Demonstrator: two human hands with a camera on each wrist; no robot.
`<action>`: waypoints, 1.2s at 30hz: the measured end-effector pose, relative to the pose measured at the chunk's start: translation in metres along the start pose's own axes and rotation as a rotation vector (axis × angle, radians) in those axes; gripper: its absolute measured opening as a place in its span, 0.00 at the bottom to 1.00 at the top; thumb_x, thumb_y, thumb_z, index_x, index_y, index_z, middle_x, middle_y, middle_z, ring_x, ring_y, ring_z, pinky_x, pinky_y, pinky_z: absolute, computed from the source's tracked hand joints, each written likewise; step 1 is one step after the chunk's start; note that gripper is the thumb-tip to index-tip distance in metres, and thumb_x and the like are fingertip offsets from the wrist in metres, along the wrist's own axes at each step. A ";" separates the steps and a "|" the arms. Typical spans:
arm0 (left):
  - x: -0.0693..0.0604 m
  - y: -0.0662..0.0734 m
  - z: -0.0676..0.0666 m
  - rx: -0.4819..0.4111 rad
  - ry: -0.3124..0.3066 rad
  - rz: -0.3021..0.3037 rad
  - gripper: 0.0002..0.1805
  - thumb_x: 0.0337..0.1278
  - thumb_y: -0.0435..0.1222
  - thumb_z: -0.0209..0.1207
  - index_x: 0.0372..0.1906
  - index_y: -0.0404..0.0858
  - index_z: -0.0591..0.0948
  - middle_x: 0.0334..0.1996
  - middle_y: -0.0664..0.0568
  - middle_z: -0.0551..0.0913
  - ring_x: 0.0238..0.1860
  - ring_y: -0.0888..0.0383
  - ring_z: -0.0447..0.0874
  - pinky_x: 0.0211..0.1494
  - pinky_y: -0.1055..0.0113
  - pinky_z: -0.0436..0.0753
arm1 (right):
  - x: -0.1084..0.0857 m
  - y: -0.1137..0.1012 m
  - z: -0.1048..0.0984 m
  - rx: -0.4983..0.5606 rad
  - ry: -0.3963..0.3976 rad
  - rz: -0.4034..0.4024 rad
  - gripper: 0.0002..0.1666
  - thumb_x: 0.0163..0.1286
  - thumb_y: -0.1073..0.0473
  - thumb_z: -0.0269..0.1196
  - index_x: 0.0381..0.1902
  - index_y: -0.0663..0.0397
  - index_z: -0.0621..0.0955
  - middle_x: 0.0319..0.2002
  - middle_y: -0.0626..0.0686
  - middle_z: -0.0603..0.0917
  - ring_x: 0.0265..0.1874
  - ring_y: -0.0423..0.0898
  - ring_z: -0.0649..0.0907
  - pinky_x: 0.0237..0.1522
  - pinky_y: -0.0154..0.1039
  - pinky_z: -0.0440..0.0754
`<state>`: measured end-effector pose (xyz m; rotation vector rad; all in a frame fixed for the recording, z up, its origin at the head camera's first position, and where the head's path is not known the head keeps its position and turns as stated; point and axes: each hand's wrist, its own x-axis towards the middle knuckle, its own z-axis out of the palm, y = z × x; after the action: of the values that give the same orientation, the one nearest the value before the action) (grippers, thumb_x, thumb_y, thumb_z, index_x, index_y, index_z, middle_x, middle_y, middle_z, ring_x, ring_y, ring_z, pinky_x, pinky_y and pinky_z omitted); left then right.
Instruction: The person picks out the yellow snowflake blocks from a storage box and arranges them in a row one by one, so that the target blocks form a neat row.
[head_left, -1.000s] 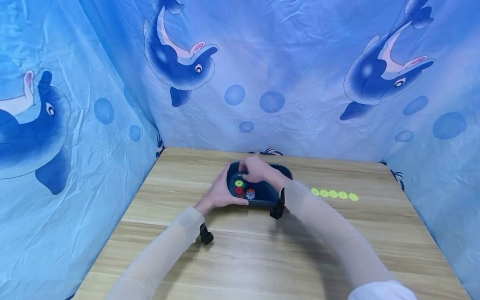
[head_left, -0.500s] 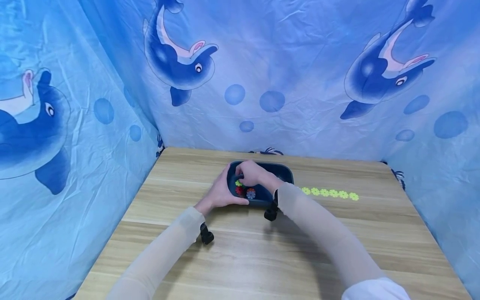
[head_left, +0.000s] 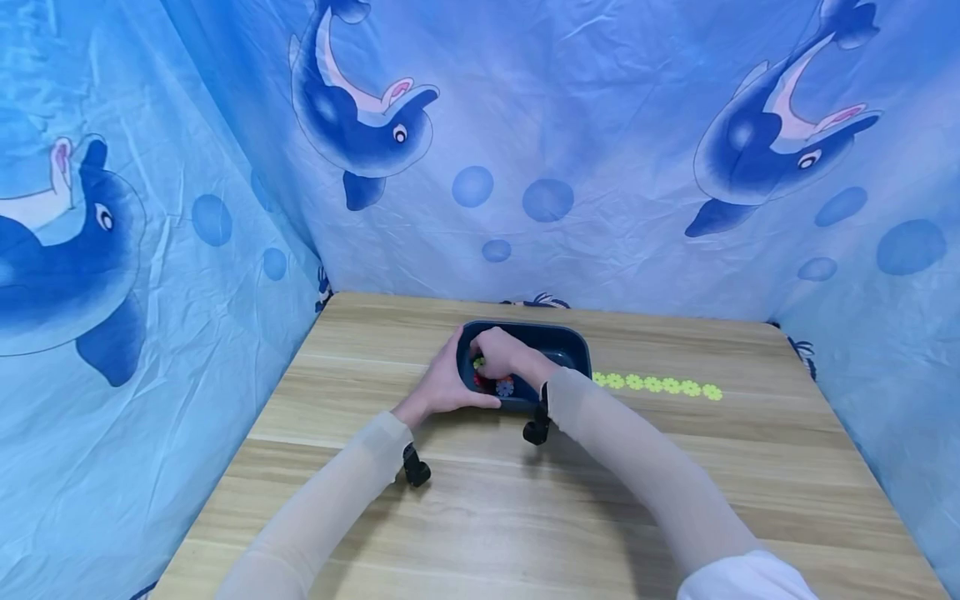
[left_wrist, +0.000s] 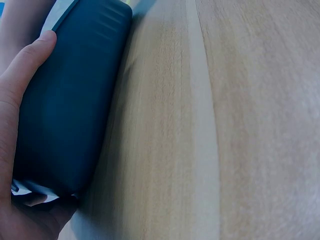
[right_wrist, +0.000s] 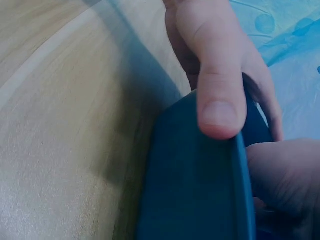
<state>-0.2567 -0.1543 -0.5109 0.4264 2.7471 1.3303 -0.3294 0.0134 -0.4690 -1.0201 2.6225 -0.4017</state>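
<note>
A dark blue plastic bin (head_left: 564, 337) stands on the table. My left hand (head_left: 444, 383) holds its left end, with the thumb along the near rim and the fingers round the far side. Inside the bin's left part, my right hand (head_left: 504, 353) has its fingers curled down at a yellow-green flower-shaped disc (head_left: 479, 363), which appears pinched at the fingertips. A red disc (head_left: 477, 380) and a grey-blue and orange disc (head_left: 505, 387) lie close by, partly hidden by the hand. In the right wrist view, the bin's wall (right_wrist: 195, 185) hides the right fingertips.
On the wooden table (head_left: 480, 517), a row of several yellow-green flower-shaped discs (head_left: 653, 384) runs right from the bin, its left end close to the bin and right sleeve. Blue dolphin-printed curtains (head_left: 615, 267) enclose the table's back and sides.
My right hand has shifted left and lower inside the bin, closing over the yellow-green disc. More of the row has come out from behind the right sleeve. The left hand keeps its hold.
</note>
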 end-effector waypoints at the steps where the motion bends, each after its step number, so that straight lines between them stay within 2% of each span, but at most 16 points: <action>1: 0.000 0.000 0.000 0.002 0.000 -0.001 0.79 0.43 0.50 0.84 0.88 0.46 0.37 0.88 0.42 0.47 0.86 0.41 0.52 0.85 0.40 0.63 | 0.000 0.000 0.001 -0.003 0.001 0.002 0.13 0.72 0.62 0.69 0.53 0.49 0.90 0.51 0.52 0.92 0.48 0.47 0.88 0.62 0.47 0.85; 4: 0.001 -0.001 0.001 -0.002 0.006 0.013 0.79 0.42 0.49 0.84 0.88 0.45 0.37 0.87 0.42 0.48 0.86 0.41 0.53 0.85 0.40 0.63 | 0.001 0.001 0.003 -0.011 0.010 0.000 0.13 0.72 0.62 0.69 0.53 0.50 0.90 0.52 0.53 0.92 0.53 0.49 0.89 0.66 0.48 0.85; 9: 0.003 -0.003 0.001 -0.007 0.016 0.027 0.79 0.40 0.49 0.85 0.88 0.45 0.39 0.86 0.43 0.52 0.84 0.43 0.57 0.85 0.42 0.64 | 0.003 0.001 0.005 -0.048 0.025 -0.004 0.12 0.73 0.61 0.70 0.52 0.53 0.89 0.50 0.53 0.92 0.53 0.49 0.89 0.64 0.47 0.86; 14: 0.005 -0.003 0.001 -0.014 0.014 0.035 0.80 0.38 0.48 0.86 0.88 0.48 0.39 0.84 0.45 0.58 0.81 0.45 0.64 0.83 0.44 0.67 | 0.003 0.002 0.007 -0.034 0.035 0.012 0.10 0.72 0.60 0.71 0.49 0.51 0.90 0.43 0.52 0.91 0.41 0.46 0.89 0.54 0.44 0.88; 18: 0.003 -0.003 0.002 -0.010 0.004 0.006 0.80 0.39 0.49 0.85 0.88 0.48 0.37 0.86 0.45 0.53 0.84 0.44 0.59 0.84 0.43 0.67 | 0.001 0.003 0.006 -0.005 0.049 0.002 0.08 0.70 0.59 0.73 0.46 0.51 0.91 0.35 0.50 0.90 0.29 0.42 0.85 0.42 0.41 0.87; 20: 0.002 -0.003 0.002 -0.015 0.003 0.010 0.80 0.40 0.49 0.85 0.88 0.47 0.38 0.87 0.45 0.52 0.84 0.44 0.58 0.84 0.42 0.67 | 0.000 0.003 0.004 0.002 0.065 -0.011 0.08 0.68 0.59 0.74 0.44 0.52 0.91 0.33 0.49 0.91 0.27 0.42 0.85 0.41 0.41 0.87; 23: 0.002 -0.003 0.001 -0.026 0.005 0.019 0.79 0.41 0.48 0.85 0.88 0.46 0.38 0.87 0.44 0.50 0.85 0.42 0.56 0.83 0.41 0.66 | -0.005 0.004 -0.004 -0.012 0.094 -0.019 0.09 0.66 0.59 0.75 0.44 0.53 0.91 0.36 0.50 0.92 0.31 0.43 0.86 0.46 0.43 0.87; 28: 0.001 0.000 0.001 -0.016 0.005 -0.008 0.80 0.40 0.51 0.85 0.88 0.45 0.39 0.88 0.44 0.48 0.86 0.40 0.53 0.83 0.37 0.64 | -0.018 0.004 -0.024 -0.049 0.119 -0.018 0.13 0.66 0.59 0.74 0.47 0.56 0.89 0.45 0.53 0.91 0.42 0.46 0.87 0.56 0.48 0.87; 33: 0.002 -0.001 0.002 -0.011 0.018 -0.016 0.81 0.36 0.53 0.86 0.88 0.46 0.40 0.87 0.45 0.51 0.85 0.41 0.56 0.83 0.37 0.64 | -0.034 0.008 -0.045 -0.037 0.166 -0.028 0.12 0.66 0.61 0.74 0.47 0.58 0.89 0.45 0.54 0.91 0.46 0.50 0.88 0.59 0.50 0.86; 36: 0.001 -0.002 0.003 -0.008 0.022 -0.027 0.82 0.34 0.54 0.87 0.88 0.47 0.41 0.86 0.45 0.53 0.84 0.41 0.58 0.83 0.37 0.65 | -0.045 0.016 -0.055 -0.024 0.187 -0.037 0.11 0.65 0.62 0.73 0.45 0.58 0.89 0.45 0.55 0.91 0.47 0.51 0.87 0.57 0.50 0.86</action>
<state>-0.2577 -0.1534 -0.5144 0.3748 2.7533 1.3478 -0.3272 0.0638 -0.4167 -1.0880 2.7823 -0.4981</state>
